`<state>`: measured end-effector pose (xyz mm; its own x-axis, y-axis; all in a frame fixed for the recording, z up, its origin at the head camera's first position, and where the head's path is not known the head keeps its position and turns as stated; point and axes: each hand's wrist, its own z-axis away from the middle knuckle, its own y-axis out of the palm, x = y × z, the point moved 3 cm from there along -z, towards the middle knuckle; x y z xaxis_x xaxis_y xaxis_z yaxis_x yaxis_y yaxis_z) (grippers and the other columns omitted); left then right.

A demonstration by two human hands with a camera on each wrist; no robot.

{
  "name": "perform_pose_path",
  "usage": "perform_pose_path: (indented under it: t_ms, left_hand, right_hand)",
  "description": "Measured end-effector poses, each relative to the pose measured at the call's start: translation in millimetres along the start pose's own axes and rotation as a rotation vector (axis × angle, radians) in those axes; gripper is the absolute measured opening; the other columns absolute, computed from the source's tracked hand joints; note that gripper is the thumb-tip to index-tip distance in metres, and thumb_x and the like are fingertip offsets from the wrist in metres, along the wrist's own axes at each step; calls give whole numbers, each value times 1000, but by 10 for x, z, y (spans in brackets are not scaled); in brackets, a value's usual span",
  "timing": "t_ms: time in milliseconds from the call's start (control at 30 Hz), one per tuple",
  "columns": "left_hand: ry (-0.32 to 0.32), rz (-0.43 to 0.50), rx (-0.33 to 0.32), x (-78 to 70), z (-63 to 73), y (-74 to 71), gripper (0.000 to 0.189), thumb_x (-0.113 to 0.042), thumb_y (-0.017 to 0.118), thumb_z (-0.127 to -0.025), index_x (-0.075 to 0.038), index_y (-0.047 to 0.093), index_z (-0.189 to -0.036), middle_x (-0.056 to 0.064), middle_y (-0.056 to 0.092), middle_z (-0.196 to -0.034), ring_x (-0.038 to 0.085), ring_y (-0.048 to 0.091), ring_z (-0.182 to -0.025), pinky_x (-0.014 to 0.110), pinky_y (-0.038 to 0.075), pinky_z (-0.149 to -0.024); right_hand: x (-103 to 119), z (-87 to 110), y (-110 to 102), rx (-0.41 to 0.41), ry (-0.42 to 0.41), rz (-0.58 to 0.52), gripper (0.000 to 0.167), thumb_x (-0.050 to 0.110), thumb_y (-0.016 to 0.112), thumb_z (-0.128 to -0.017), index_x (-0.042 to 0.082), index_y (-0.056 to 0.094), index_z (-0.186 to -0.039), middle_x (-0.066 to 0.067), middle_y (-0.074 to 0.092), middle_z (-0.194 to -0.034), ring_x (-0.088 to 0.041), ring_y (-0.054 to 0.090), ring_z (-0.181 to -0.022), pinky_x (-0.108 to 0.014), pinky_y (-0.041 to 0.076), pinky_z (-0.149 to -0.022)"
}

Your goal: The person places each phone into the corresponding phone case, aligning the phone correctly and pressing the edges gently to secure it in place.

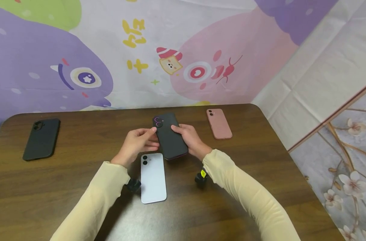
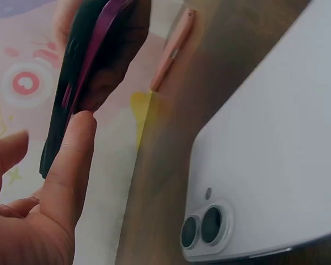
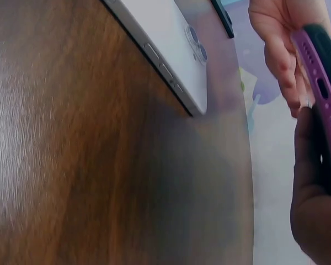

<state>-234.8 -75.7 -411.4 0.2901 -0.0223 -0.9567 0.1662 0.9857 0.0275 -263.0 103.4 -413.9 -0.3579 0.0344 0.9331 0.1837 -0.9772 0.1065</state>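
Observation:
A purple phone in a black case (image 1: 173, 142) is held above the table, camera end away from me. My right hand (image 1: 191, 138) grips its right side, thumb across the back and fingers underneath. In the left wrist view, the phone's purple edge (image 2: 102, 30) shows beside the dark case. My left hand (image 1: 137, 143) is at the left edge by the camera corner, fingers extended, with a fingertip (image 2: 86, 118) right at the edge. Just below lies a white phone (image 1: 154, 180), back up on the table.
A black-cased phone (image 1: 42, 140) lies at the table's left, and a pink phone (image 1: 220, 124) at the back right. The brown wooden table (image 1: 246, 201) meets a cartoon-printed cloth (image 1: 134, 90) at its far edge. A floral panel (image 1: 345, 167) stands on the right.

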Motion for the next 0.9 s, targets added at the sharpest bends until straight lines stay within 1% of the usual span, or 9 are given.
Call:
perform_pose_path:
  t_ms: [100, 233, 300, 400, 500, 633, 733, 800, 900]
  left_hand:
    - [29, 31, 7, -33, 14, -43, 57, -37, 52, -95, 11, 46, -127, 14, 63, -96, 13, 69, -72, 32, 58, -73]
    - [39, 71, 38, -65, 43, -72, 61, -39, 49, -96, 13, 43, -127, 5, 65, -83, 13, 69, -71, 31, 58, -73]
    - [33, 102, 64, -69, 59, -77, 62, -39, 49, -96, 14, 43, -126, 1, 67, -78, 13, 70, -70, 30, 58, -72]
    - [10, 156, 120, -59, 84, -81, 60, -38, 51, -95, 14, 43, -124, 1, 69, -74, 14, 70, -70, 29, 58, -71]
    - [-22, 194, 186, -36, 118, -80, 51, -34, 53, -95, 10, 49, -119, 1, 71, -75, 14, 71, -72, 28, 58, -72]
    - [-45, 216, 242, -4, 161, -72, 32, -29, 55, -95, 1, 58, -104, 2, 73, -79, 15, 71, -75, 27, 58, -72]
    - [-50, 229, 260, 11, 187, -60, 23, -26, 56, -95, -4, 61, -95, 3, 73, -80, 16, 71, -75, 27, 58, -72]
    - [-52, 227, 268, 20, 204, -53, 20, -24, 56, -95, -5, 63, -93, 3, 73, -80, 16, 72, -74, 27, 58, -71]
    - [-54, 221, 278, 29, 227, -34, 19, -21, 56, -95, -3, 63, -94, 3, 73, -79, 16, 71, -72, 27, 58, -70]
  right_hand:
    - [29, 22, -27, 73, 14, 24, 38, 20, 53, -95, -6, 52, -123, 0, 64, -76, -10, 63, -65, -25, 53, -58]
    - [67, 50, -39, 182, 26, 88, 41, 19, 52, -95, -5, 49, -129, 0, 66, -76, -10, 65, -62, -25, 54, -57]
    - [83, 64, -37, 232, 35, 121, 42, 19, 51, -96, -5, 47, -130, 0, 66, -75, -11, 65, -62, -25, 54, -56]
    - [98, 80, -32, 297, 51, 155, 43, 18, 51, -96, -6, 46, -131, -1, 67, -75, -11, 65, -62, -25, 54, -56]
    - [106, 93, -28, 347, 60, 180, 42, 17, 50, -96, -6, 46, -131, -1, 67, -76, -11, 66, -62, -25, 54, -57]
    - [105, 115, -21, 413, 65, 217, 41, 15, 50, -96, -6, 46, -130, -1, 67, -75, -11, 66, -61, -25, 55, -56]
    - [99, 141, -12, 466, 83, 224, 41, 15, 49, -96, -6, 45, -132, -1, 67, -77, -11, 66, -61, -24, 55, -56]
    - [96, 161, -10, 493, 95, 220, 41, 14, 48, -96, -6, 45, -132, -1, 67, -78, -11, 66, -61, -24, 55, -56]
    - [91, 182, -11, 510, 109, 214, 40, 13, 47, -97, -7, 45, -131, -1, 68, -77, -11, 66, -61, -24, 55, -55]
